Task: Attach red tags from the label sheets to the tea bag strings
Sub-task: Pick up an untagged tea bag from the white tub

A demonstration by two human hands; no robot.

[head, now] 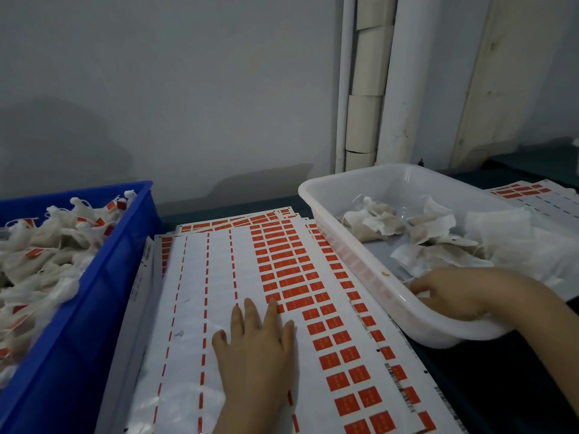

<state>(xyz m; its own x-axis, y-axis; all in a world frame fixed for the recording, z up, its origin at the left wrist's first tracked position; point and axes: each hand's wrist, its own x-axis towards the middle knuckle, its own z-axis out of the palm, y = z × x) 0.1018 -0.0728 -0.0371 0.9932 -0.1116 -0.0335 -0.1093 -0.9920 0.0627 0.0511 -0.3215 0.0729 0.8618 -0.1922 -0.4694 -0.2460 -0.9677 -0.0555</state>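
The left hand (253,349) lies flat, palm down, in the lower centre of the frame, fingers straight and slightly spread, holding nothing; its fingertips reach the lowest full row of red tags (288,270) on the top label sheet (219,277). The right hand (454,296), at the right of the frame, reaches over the near rim into the white tub (376,186); its fingers are bent down among the tea bags (376,225) there, but whether they pinch a bag or a string I cannot tell, since the fingertips are blurred against the white paper.

The top label sheet runs from the bottom edge up to the middle of the frame; its left part is bare backing crossed by dashed red strips, and its right part is filled with red tags in columns. More sheets are stacked under it, their edges fanned out at the top and right; the white tub rests partly on them. The tea bags in the tub are crumpled, pale and brownish, with no red tags visible on them.

At the left of the frame stands a blue crate (94,292) heaped with tea bags with tags (47,245); small red tags show among their white strings. Beyond the tub, at the right edge, lies another label sheet (526,191) on the dark table (501,386); a grey wall (188,89) fills the upper frame.
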